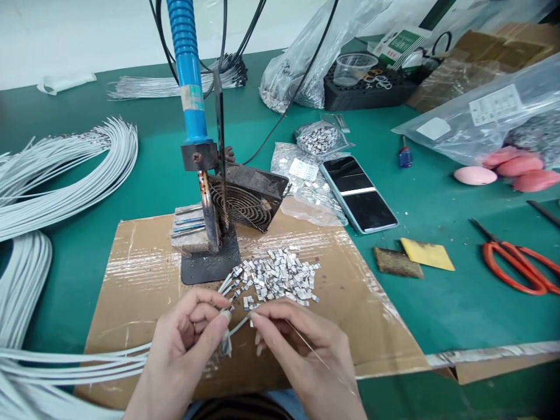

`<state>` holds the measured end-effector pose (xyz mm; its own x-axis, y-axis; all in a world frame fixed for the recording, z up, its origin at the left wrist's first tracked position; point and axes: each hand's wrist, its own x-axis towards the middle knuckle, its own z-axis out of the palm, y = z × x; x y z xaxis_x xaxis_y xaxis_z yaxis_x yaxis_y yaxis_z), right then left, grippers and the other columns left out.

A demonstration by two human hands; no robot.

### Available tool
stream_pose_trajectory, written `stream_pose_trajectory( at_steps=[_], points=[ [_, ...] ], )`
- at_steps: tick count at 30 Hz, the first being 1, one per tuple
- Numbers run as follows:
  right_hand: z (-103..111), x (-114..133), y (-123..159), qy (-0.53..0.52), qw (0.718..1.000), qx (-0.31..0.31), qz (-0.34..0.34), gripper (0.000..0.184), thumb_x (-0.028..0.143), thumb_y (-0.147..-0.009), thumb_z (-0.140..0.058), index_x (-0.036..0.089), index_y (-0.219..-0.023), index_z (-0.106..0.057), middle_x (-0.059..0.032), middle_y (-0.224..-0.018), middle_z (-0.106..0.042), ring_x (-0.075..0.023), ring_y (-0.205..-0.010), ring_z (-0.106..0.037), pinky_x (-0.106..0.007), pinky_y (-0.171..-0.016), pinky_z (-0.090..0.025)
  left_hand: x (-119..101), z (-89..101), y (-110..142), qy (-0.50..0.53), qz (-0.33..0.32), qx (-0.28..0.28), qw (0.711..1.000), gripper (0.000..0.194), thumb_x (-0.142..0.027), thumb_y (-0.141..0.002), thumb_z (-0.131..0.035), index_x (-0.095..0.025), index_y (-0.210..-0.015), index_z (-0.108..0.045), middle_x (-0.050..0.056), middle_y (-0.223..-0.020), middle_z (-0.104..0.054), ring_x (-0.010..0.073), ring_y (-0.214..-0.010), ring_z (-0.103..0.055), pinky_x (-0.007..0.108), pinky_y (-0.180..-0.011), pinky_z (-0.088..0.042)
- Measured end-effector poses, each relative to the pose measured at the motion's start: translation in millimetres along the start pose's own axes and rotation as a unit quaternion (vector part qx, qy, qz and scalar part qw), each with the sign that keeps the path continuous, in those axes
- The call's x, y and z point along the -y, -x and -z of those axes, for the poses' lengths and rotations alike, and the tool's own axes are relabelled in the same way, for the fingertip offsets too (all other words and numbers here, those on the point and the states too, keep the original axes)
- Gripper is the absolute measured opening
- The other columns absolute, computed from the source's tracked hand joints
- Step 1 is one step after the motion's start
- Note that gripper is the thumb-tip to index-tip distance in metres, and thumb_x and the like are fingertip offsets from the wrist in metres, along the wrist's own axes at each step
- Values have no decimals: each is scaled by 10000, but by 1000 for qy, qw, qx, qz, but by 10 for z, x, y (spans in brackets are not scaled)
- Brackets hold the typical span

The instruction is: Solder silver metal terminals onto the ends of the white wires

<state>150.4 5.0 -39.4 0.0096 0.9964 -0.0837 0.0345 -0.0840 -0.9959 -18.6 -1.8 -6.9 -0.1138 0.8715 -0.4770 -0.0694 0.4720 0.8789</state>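
Observation:
My left hand (192, 335) is closed in a pinch around white cables (109, 364), which come in from the left and have their stripped ends near my fingertips. My right hand (301, 344) is closed with thumb and forefinger together, and a thin solder wire (312, 350) runs from that pinch back across the palm. Between the two hands a short length of white cable (239, 325) shows. Just beyond my fingertips lies a pile of small metal connectors (284, 277). Over it, to the left, a blue-handled soldering iron (188, 76) is clamped upright, tip down. Whatever sits inside each pinch is too small to make out.
Brown cardboard (371, 332) covers the green table (437, 309). A small fan (247, 201) stands behind the iron. Coiled cables (118, 157) fill the left. At right are a phone (361, 195), a sponge (426, 254), orange-handled scissors (511, 268) and a screwdriver (405, 156).

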Motion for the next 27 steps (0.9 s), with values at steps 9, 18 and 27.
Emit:
stream_pose_trajectory(
  at_steps=[9, 18, 27],
  points=[
    [-178, 24, -40, 0, 999, 19, 38, 151, 239, -912, -736, 279, -909, -881, -5, -728, -745, -132, -608, -658, -212, -564, -547, -39, 9, 23, -54, -18, -21, 998, 294, -452, -823, -830, -194, -759, -706, -60, -567, -558, 90, -499, -427, 197, -506, -382],
    [11, 7, -104, -17, 1000, -22, 1, 106, 286, -908, -778, 273, -922, -882, 7, -677, -679, -108, -528, -564, -209, -479, -465, 136, 84, 37, -355, -363, 78, 858, 213, -143, -948, -634, -274, -862, -777, 1, -669, -749, 164, -563, -675, 242, -581, -472],
    [-112, 35, -69, -102, 992, 29, -62, 114, 303, -895, -780, 266, -875, -886, 21, -635, -626, -96, -505, -503, -220, -495, -449, -24, 82, 19, -7, 32, 20, 999, 502, -661, -816, -801, -171, -786, -699, -27, -628, -595, 59, -523, -332, 189, -499, -219]
  ],
)
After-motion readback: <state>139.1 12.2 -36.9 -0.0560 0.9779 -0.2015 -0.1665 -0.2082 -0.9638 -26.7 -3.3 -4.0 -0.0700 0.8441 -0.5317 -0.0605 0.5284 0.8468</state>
